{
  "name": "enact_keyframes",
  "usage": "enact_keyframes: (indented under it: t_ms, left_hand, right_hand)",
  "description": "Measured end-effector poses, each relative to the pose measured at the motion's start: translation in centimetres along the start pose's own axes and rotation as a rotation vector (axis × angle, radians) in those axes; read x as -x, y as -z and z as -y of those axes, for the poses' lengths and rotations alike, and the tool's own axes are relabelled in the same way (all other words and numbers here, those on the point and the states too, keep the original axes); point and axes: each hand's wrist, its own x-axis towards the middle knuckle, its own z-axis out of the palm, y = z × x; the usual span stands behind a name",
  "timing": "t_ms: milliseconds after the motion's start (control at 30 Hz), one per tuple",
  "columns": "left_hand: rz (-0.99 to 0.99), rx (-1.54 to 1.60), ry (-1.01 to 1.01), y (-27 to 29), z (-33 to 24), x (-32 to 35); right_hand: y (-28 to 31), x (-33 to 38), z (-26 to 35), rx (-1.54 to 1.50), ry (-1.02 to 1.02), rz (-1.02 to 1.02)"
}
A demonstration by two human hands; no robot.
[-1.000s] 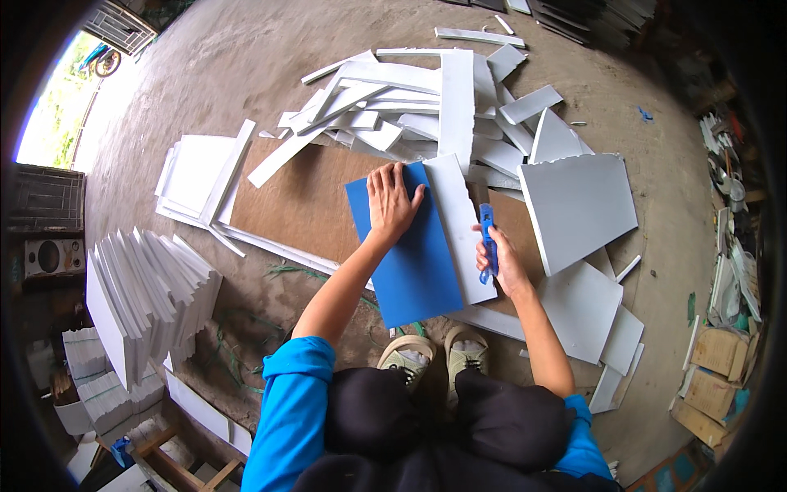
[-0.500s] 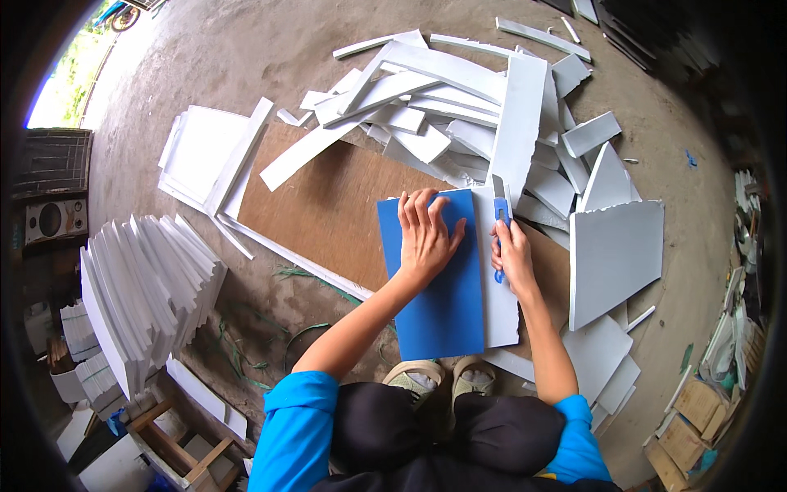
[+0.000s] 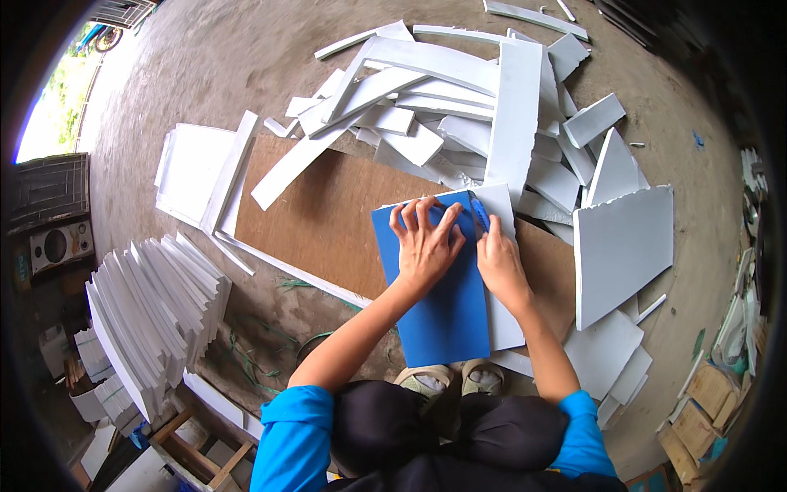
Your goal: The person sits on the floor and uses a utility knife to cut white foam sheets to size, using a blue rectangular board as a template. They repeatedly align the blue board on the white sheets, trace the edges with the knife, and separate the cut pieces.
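Observation:
My left hand point(image 3: 425, 243) lies flat, fingers spread, on the upper part of a blue rectangular template point(image 3: 434, 303). The template rests on a white foam sheet point(image 3: 502, 320), whose right strip shows beside it. Both lie on a brown board point(image 3: 316, 209) on the concrete floor. My right hand point(image 3: 500, 264) is closed around a blue-handled cutter point(image 3: 478, 215) at the template's top right corner, its tip against the blue edge.
A heap of white foam offcuts point(image 3: 459, 98) lies beyond the board. A large white panel point(image 3: 623, 246) sits to the right, and smaller pieces point(image 3: 611, 361) lie below it. Stacked white sheets point(image 3: 152, 303) stand at the left. My feet point(image 3: 455, 379) are under the template's near edge.
My right hand has slid the cutter up along the template's right edge to its top corner. My left hand shifted a little higher on the template.

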Motion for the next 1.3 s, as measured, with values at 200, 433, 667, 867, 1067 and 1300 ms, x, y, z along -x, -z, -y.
enact_keyframes:
  t_ms: [200,433,667,867,1067,1300]
  left_hand:
    - [-0.100,-0.059,-0.048,-0.4,0.2,0.4]
    - [0.061,-0.031,-0.088,0.4,-0.6,1.0]
    - [0.531,-0.128,-0.198,1.7,-0.6,3.1]
    - [0.609,-0.184,-0.166,0.9,-0.8,2.8]
    - [0.557,-0.215,-0.174,0.6,-0.4,3.5]
    - [0.364,-0.243,-0.237,2.1,-2.5,4.4]
  right_hand:
    - [-0.2,-0.6,1.2,0.175,0.004,0.076]
    - [-0.4,-2.2,-0.2,0.258,0.016,0.038]
    - [0.0,-2.1,1.3,0.314,-0.025,0.005]
    - [1.2,-2.4,2.0,0.334,0.047,0.039]
    - [1.1,5.7,0.8,0.201,-0.116,0.250]
    - [-0.2,19.3,-1.8,0.245,-0.189,0.262]
